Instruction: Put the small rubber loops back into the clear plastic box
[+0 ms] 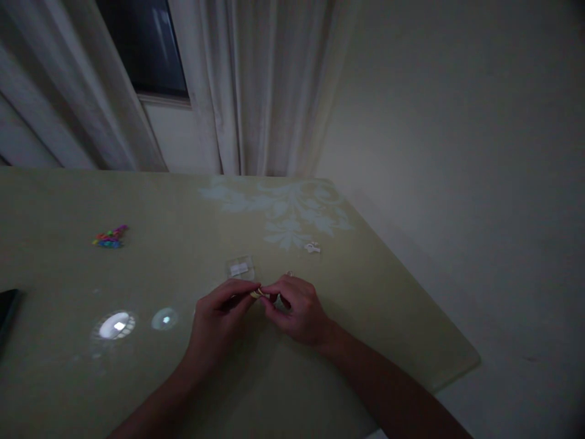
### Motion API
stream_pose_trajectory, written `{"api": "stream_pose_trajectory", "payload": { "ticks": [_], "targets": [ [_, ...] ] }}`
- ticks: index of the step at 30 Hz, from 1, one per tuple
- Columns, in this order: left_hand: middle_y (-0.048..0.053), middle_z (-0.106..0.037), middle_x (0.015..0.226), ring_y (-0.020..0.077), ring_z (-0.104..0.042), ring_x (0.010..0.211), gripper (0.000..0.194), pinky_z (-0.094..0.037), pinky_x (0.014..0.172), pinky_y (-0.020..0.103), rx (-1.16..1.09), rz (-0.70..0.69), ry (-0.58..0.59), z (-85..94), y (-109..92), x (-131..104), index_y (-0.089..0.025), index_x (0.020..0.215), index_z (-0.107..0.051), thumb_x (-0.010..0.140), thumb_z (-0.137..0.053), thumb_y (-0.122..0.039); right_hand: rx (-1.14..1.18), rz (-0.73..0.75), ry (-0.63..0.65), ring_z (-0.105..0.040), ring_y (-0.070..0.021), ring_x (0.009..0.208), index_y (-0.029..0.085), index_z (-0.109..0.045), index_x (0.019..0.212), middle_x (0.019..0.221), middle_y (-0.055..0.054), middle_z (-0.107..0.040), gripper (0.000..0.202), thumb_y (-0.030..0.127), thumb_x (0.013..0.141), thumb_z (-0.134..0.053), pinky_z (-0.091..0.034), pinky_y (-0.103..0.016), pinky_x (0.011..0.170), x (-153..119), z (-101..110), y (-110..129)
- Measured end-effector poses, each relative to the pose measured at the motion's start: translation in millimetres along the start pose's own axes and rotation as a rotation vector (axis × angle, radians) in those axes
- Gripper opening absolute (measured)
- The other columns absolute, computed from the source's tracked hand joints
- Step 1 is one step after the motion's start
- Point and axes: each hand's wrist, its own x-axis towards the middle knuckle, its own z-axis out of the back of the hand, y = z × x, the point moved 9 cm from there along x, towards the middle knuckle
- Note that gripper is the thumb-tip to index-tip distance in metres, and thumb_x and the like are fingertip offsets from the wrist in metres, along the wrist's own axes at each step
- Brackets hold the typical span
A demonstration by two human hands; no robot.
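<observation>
Over the table, my left hand [220,313] and my right hand [295,308] meet at the fingertips. Both pinch a small yellowish piece [256,294], too small and dim for me to name its kind. The fingers of each hand are closed on it and cover part of it. Just behind my left hand lies a small clear plastic packet or case [239,267] with a white patch on it. A tiny pale ring-like bit [289,274] shows behind my right hand's knuckles. Farther back on the right are small white pieces [312,247].
A small heap of many-coloured pieces [110,238] lies on the glossy greenish table [150,201] at the left. Part of a dark flat object [8,311] juts in at the left edge. Curtains [274,85] hang behind the table, and a wall [434,152] borders its right side.
</observation>
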Motion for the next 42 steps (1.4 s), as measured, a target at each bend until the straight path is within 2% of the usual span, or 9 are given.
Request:
{"api": "stream_pose_trajectory", "payload": {
  "ticks": [6,10,16,21,27,30,32,36,42],
  "targets": [
    [0.002,-0.085,0.100,0.0203,-0.080,0.090,0.023,-0.063,0.084,0.030,0.035,-0.138,0.038,1.8,-1.8,5.2,-0.029,0.105,-0.085,0.088,-0.075,-0.020,-0.028,0.117,-0.004,-0.070,-0.0166,0.071,0.018,-0.079,0.105,0.082,-0.006,-0.079,0.022,0.031,0.107,-0.061,-0.052,-0.029,0.070,0.3,-0.2,3.8],
    [0.001,-0.084,0.093,0.0178,-0.078,0.086,0.020,-0.062,0.080,0.027,0.092,-0.241,0.079,2.9,-13.2,7.6,-0.029,0.098,-0.085,0.088,-0.073,-0.016,-0.018,0.127,-0.004,-0.073,-0.0171,0.077,0.018,-0.080,0.107,0.089,-0.007,-0.082,0.023,0.030,0.108,-0.061,-0.054,-0.029,0.075,0.7,0.1,4.1],
    [0.001,-0.081,0.088,0.0177,-0.077,0.079,0.011,-0.062,0.071,0.025,0.071,-0.138,0.094,4.3,-7.6,8.5,-0.026,0.093,-0.083,0.087,-0.076,-0.020,0.023,0.060,-0.020,-0.066,-0.0149,0.064,0.015,-0.079,0.110,0.081,-0.006,-0.078,0.030,0.043,0.103,-0.069,-0.052,-0.028,0.066,2.5,0.0,2.4],
    [0.001,-0.083,0.090,0.0177,-0.078,0.080,0.015,-0.063,0.072,0.024,0.053,-0.125,0.106,2.1,-5.6,8.0,-0.028,0.094,-0.086,0.086,-0.076,-0.018,-0.016,0.076,-0.056,-0.063,-0.0138,0.061,0.016,-0.078,0.097,0.075,-0.004,-0.075,0.021,0.033,0.104,-0.068,-0.049,-0.027,0.066,2.1,2.8,4.7],
    [0.002,-0.084,0.087,0.0187,-0.079,0.077,0.013,-0.064,0.071,0.026,0.022,-0.096,0.097,0.5,-7.7,9.9,-0.025,0.092,-0.085,0.085,-0.075,-0.021,0.003,0.036,-0.043,-0.061,-0.0140,0.063,0.017,-0.076,0.095,0.074,-0.004,-0.073,0.014,0.027,0.101,-0.069,-0.048,-0.027,0.067,2.4,2.9,2.2],
    [0.002,-0.083,0.086,0.0195,-0.079,0.077,0.011,-0.063,0.071,0.027,0.070,-0.095,0.092,0.6,-8.0,10.4,-0.025,0.091,-0.085,0.085,-0.075,-0.025,0.104,-0.024,-0.027,-0.058,-0.0127,0.061,0.017,-0.077,0.096,0.075,-0.003,-0.072,0.012,0.027,0.099,-0.071,-0.047,-0.026,0.064,4.2,3.2,-2.9],
    [0.002,-0.083,0.085,0.0200,-0.078,0.077,0.010,-0.063,0.071,0.028,0.111,-0.083,0.091,2.2,-6.4,11.8,-0.025,0.090,-0.084,0.086,-0.076,-0.029,0.170,-0.119,-0.042,-0.056,-0.0120,0.060,0.018,-0.078,0.095,0.076,-0.002,-0.072,0.013,0.029,0.099,-0.072,-0.046,-0.026,0.062,5.9,7.1,-13.0],
    [0.002,-0.082,0.084,0.0202,-0.079,0.075,0.015,-0.062,0.070,0.028,0.145,-0.014,0.022,16.2,2.2,19.5,-0.023,0.091,-0.079,0.086,-0.077,-0.038,0.232,-0.329,-0.119,-0.055,-0.0119,0.061,0.018,-0.078,0.089,0.075,-0.002,-0.070,0.017,0.030,0.098,-0.071,-0.042,-0.025,0.059,8.4,23.2,-42.4],
    [0.003,-0.082,0.089,0.0212,-0.078,0.079,0.024,-0.062,0.075,0.030,0.309,0.000,-0.116,54.1,15.0,37.4,-0.024,0.096,-0.079,0.087,-0.074,-0.045,0.234,-0.430,0.066,-0.052,-0.0110,0.060,0.017,-0.080,0.085,0.072,0.000,-0.070,0.010,0.024,0.092,-0.075,-0.040,-0.024,0.059,11.3,14.9,-66.2]
  ]
}}
